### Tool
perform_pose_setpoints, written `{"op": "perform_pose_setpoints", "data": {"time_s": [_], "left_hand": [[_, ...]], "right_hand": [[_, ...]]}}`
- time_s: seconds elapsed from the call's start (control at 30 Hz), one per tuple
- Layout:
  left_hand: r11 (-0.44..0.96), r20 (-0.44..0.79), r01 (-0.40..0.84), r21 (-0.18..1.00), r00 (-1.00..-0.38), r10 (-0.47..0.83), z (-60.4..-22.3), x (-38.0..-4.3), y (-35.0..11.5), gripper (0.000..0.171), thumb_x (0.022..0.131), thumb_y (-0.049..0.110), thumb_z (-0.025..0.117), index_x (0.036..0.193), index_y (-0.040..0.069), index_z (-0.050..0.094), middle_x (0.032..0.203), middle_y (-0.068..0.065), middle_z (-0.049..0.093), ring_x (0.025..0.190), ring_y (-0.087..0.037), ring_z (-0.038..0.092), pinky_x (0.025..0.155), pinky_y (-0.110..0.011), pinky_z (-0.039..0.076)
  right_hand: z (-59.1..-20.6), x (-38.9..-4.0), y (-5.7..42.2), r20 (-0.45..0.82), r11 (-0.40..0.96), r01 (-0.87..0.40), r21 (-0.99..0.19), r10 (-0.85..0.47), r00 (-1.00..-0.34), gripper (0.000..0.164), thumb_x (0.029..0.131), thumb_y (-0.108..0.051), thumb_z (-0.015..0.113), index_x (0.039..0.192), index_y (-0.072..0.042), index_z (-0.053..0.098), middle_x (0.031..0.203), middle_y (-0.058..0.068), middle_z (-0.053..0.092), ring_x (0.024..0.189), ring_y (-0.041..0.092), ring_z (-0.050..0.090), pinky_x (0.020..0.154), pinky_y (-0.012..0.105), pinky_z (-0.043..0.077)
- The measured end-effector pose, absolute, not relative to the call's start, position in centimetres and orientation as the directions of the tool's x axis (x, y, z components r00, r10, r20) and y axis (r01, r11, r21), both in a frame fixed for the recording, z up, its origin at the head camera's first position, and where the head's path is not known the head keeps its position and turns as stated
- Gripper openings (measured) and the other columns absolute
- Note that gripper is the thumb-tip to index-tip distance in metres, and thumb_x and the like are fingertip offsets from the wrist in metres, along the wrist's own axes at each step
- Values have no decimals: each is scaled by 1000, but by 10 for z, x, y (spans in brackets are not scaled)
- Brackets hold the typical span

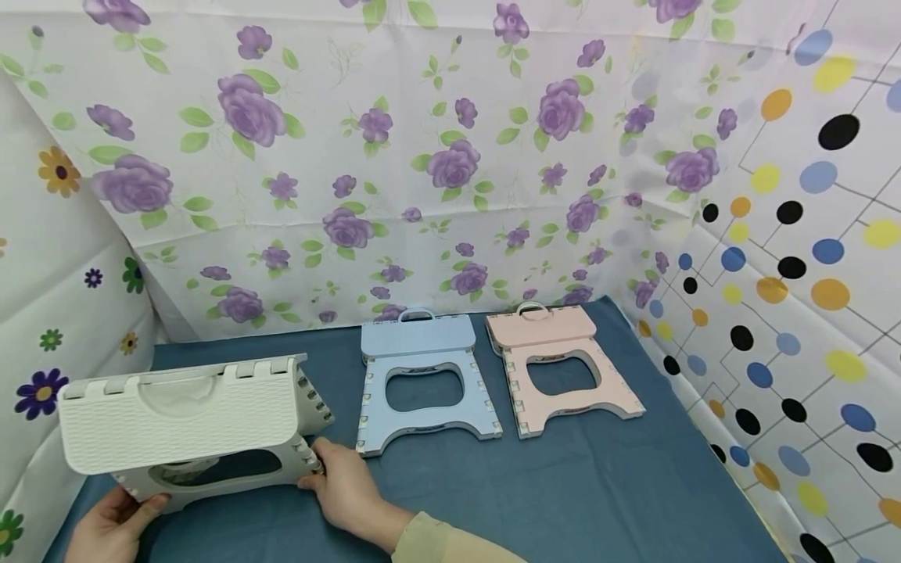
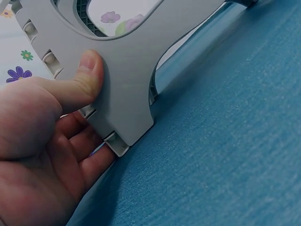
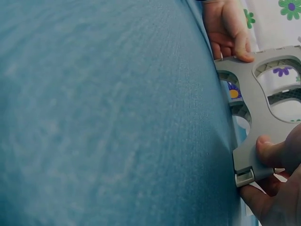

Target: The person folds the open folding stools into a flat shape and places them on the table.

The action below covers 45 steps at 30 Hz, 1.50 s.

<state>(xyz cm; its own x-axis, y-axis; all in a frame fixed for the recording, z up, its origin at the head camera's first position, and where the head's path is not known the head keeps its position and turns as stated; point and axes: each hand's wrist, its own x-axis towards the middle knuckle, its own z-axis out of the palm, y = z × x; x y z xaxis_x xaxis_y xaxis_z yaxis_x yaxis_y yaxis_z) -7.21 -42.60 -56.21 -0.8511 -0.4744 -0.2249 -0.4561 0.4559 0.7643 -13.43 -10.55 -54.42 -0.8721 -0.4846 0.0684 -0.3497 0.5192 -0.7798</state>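
An unfolded light grey folding step stool (image 1: 183, 414) stands at the table's left, its ribbed top tilted toward me. My left hand (image 1: 113, 522) grips the lower left of its front leg panel; in the left wrist view the thumb (image 2: 89, 77) lies on the panel's face and the fingers curl behind its edge. On the opposite side, my right hand (image 1: 348, 485) holds the lower right leg, thumb in front, as the right wrist view shows at the leg panel (image 3: 256, 155). The stool's far legs are mostly hidden behind its top.
Folded flat, a blue step stool (image 1: 422, 407) lies on the table near the middle, with a pink folded step stool (image 1: 563, 375) to its right. A blue cloth (image 1: 563, 500) covers the table. Floral and dotted sheets (image 1: 450, 234) hang around the back and sides.
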Motion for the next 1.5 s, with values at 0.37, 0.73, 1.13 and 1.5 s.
{"op": "perform_pose_setpoints", "data": {"time_s": [0.37,0.73,1.13,1.5], "left_hand": [[479,-193,-431,765,-863,-468,-564,-71,-428,55,110,19,65,147,-18,49,135,-41,61,74,17,47,62,-16,52],[459,-202,-429,778,-863,-464,-562,-69,-427,56,110,20,63,146,-20,49,128,-40,65,72,18,48,63,-17,53],[450,-183,-428,784,-852,-491,-562,-68,-423,46,108,10,64,141,-21,53,112,-35,71,70,13,52,61,-19,52],[447,-227,-466,763,-842,-490,-563,-69,-426,60,109,26,65,147,-18,49,127,-40,65,79,-5,66,62,-20,53]], "right_hand": [[-548,-133,-104,71,502,-354,-789,-497,-865,19,97,-28,78,111,-21,66,90,-13,64,77,-5,56,64,17,47],[-550,-131,-103,74,467,-341,-816,-500,-863,17,98,-26,77,110,-20,67,91,-11,66,73,-4,57,62,18,47],[-547,-129,-105,65,512,-347,-786,-490,-869,24,97,-29,79,118,-22,70,101,-10,72,85,-1,64,68,19,51],[-549,-128,-106,8,448,-235,-863,-451,-892,28,99,-22,80,124,-19,68,107,-9,71,92,-2,65,74,21,54]]}}
